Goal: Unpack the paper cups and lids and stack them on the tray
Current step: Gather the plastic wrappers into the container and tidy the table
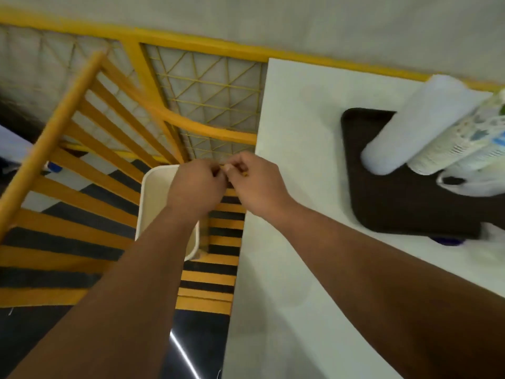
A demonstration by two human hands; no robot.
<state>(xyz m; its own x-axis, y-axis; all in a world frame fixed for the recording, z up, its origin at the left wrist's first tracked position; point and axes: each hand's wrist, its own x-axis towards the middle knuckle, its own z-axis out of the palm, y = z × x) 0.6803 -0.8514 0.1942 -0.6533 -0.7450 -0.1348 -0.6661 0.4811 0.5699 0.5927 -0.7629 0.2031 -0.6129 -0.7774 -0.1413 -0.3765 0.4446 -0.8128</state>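
- Hands first: our left hand (198, 187) and right hand (257, 184) are held together off the left edge of the bench (295, 242), fingertips meeting over the gap between the bench and a white bin (153, 203).
- Both hands have their fingers curled in a pinch, and a small yellowish bit shows between the fingertips — we cannot tell what it is, the picture being blurred there.
- Our left forearm crosses over the bin's opening; our right forearm lies above the bench's left part.
- On the bench, toward its far right corner, sits the dark tray (404, 203), with rounded corners.
- A white sleeve of lids (415, 124) lies tilted on the tray, its near end over the tray's middle and its far end reaching past the tray's far edge.
- Just beside it, to the right, lies a stack of paper cups (459, 143) with a printed blue and green pattern, also tilted and touching the white sleeve along its side.
- At the tray's right side a clear wrapper (470, 184) lies crumpled below the cups, running out of view at the right edge.
- Something small and dark blue (448, 240) peeks out from under the tray's near edge.
- Left of the bench we see a yellow railing (90, 149) of slanted bars and a yellow mesh panel (207, 97) against the pale wall.
- Below the railing the floor carries yellow and black stripes (216, 280).
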